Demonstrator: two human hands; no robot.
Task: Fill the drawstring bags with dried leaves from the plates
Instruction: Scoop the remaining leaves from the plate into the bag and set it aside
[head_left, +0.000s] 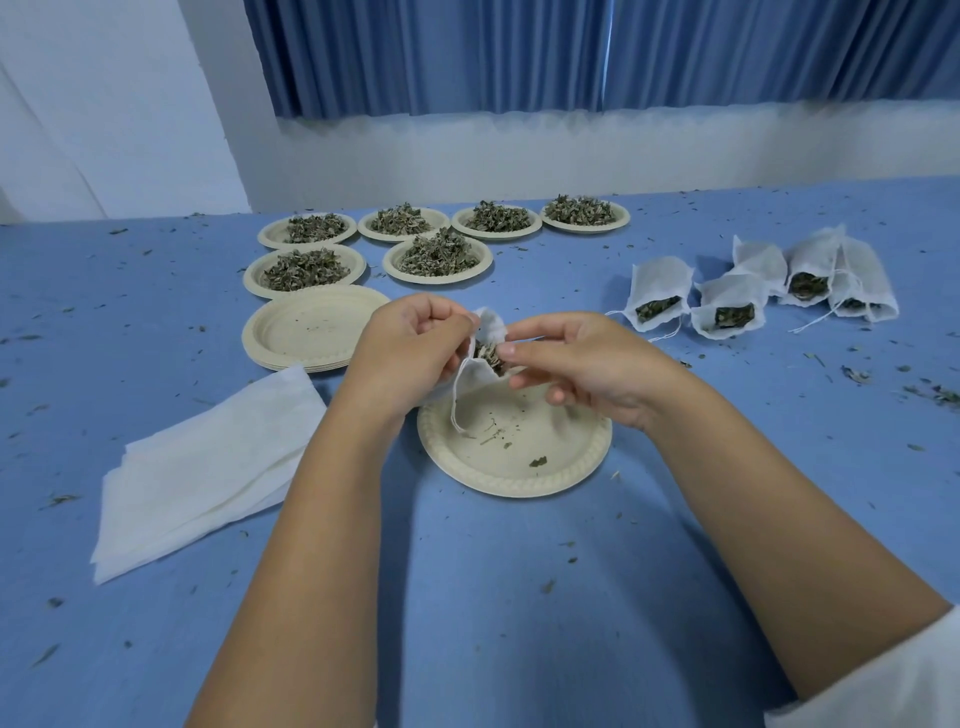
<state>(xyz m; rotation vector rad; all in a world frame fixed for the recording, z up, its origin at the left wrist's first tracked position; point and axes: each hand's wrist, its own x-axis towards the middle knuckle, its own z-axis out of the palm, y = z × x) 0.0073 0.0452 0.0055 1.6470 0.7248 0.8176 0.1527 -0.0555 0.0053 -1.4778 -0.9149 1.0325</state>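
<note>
Above near plate (550, 447) | left hand (410, 343) grips bag (470, 382) rim | right hand (582, 364) pinches leaves (491, 356)

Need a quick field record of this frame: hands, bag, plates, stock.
left hand: grips drawstring bag at its mouth
right hand: pinches the mouth's other side, at the leaves
near plate: under the bag, only crumbs
full plates: six, at the back
empty plates: stacked, left of hands
filled bags: cluster, right
empty bags: flat pile, near left
</note>
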